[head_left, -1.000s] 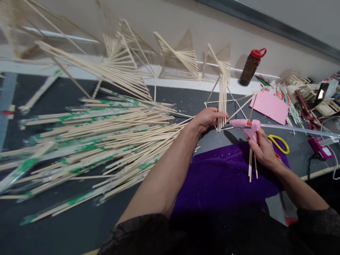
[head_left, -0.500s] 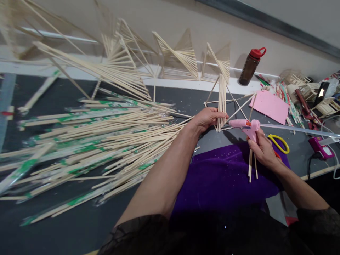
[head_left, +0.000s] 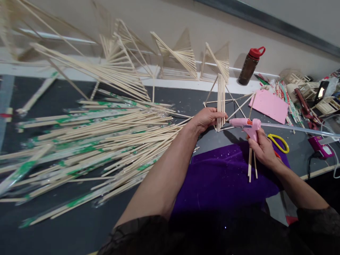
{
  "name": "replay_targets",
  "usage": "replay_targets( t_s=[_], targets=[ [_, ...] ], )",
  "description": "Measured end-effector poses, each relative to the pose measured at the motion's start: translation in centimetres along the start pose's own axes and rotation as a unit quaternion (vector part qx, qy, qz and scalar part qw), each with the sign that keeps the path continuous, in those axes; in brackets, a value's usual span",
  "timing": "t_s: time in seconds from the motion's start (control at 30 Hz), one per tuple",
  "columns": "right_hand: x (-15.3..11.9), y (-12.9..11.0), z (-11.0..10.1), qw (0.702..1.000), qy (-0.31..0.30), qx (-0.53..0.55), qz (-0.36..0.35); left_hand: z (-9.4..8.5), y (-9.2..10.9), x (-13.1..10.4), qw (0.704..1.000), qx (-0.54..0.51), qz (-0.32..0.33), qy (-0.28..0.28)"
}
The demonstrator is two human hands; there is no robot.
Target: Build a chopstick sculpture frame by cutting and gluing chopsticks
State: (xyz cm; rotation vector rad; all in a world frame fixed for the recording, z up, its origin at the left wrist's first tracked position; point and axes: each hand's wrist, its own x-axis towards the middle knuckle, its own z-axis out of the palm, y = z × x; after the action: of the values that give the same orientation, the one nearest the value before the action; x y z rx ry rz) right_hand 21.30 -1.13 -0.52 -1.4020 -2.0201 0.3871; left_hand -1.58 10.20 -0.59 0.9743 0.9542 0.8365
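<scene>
My left hand (head_left: 209, 119) is closed on the near end of a row of wooden sticks (head_left: 221, 95), set side by side in a small stick frame (head_left: 240, 106) on the table. My right hand (head_left: 261, 148) grips a pink hot glue gun (head_left: 244, 124), its nozzle pointing left, close to the sticks and my left fingertips. From the gun's back a long clear glue stick (head_left: 300, 129) runs out to the right. Several loose sticks (head_left: 250, 166) hang below my right hand; whether the fingers hold them too, I cannot tell.
Many wooden sticks in plastic wrappers (head_left: 106, 141) cover the left side. Finished stick models (head_left: 177, 60) stand along the wall beside a brown bottle (head_left: 248, 67). Pink foam (head_left: 269, 106), yellow-handled scissors (head_left: 278, 142) and a purple cloth (head_left: 220, 177) lie around my right hand.
The glue gun's nozzle has drawn back slightly to the right, away from the sticks. My left hand keeps its hold.
</scene>
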Motion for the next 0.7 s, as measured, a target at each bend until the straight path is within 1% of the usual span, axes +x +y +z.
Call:
replay_targets(
  t_s=[0.33, 0.43, 0.57, 0.7],
  targets=[
    [0.10, -0.02, -0.15, 0.999, -0.017, 0.038, 0.014, -0.10, -0.11, 0.11, 1.000, -0.004, 0.001, -0.003],
    [0.17, -0.05, -0.35, 0.997, -0.015, 0.066, 0.045, -0.08, -0.06, 0.05, 1.000, -0.005, 0.002, -0.006],
    [0.13, -0.30, -0.67, 0.986, -0.014, 0.144, 0.088, 0.09, 0.04, -0.13, 1.000, -0.005, 0.008, 0.002],
    [0.06, -0.43, -0.79, 0.977, -0.004, 0.188, 0.104, 0.34, 0.20, -0.35, 1.000, -0.002, 0.008, 0.012]
  ],
)
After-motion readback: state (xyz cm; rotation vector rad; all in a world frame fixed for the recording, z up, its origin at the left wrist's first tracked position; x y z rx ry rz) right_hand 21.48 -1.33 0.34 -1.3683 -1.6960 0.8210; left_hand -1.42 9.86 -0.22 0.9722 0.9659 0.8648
